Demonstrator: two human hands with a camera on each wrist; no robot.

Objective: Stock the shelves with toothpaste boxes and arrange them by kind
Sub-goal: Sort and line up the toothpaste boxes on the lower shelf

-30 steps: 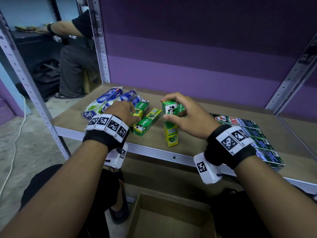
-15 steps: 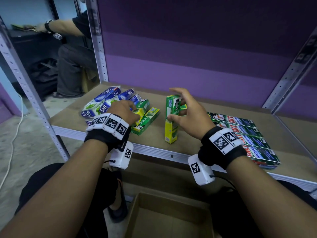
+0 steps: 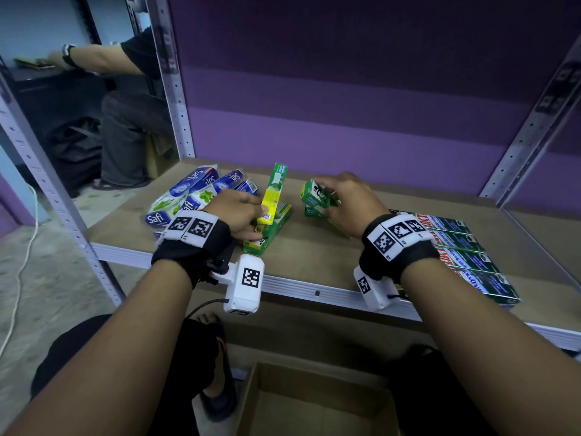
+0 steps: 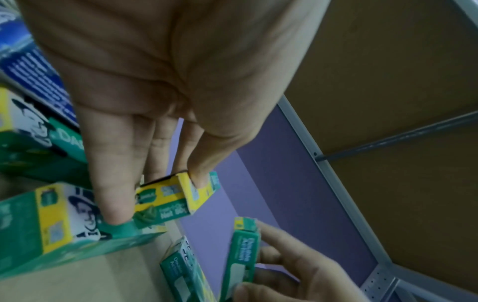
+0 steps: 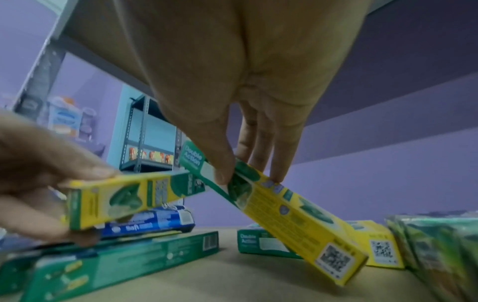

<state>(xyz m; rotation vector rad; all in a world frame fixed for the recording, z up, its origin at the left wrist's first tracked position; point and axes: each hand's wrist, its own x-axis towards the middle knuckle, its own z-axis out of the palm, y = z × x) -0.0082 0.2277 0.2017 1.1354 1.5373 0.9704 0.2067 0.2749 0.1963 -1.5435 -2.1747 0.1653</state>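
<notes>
On the wooden shelf (image 3: 330, 256), my left hand (image 3: 256, 215) pinches the near end of a slim yellow-and-green Darlie box (image 3: 273, 193) and holds it lifted, its far end pointing away. In the left wrist view my fingertips (image 4: 113, 214) clamp that box (image 4: 178, 194) by its yellow end. My right hand (image 3: 327, 199) grips a second green Darlie box (image 3: 314, 195), tilted over a like box (image 3: 311, 212) that lies flat. The right wrist view shows thumb and fingers on the tilted box (image 5: 284, 214), its lower end near the board.
Blue Safi boxes (image 3: 188, 196) are piled at the left, with a larger green Darlie box (image 3: 270, 231) under my left hand. A row of dark green boxes (image 3: 456, 243) lies at the right. An open carton (image 3: 314, 401) sits below. A person (image 3: 125, 114) sits back left.
My right hand has tipped its Darlie box from upright to slanted and carried it back over the lying one. My left hand has lifted a slim yellow-green box out of the pile.
</notes>
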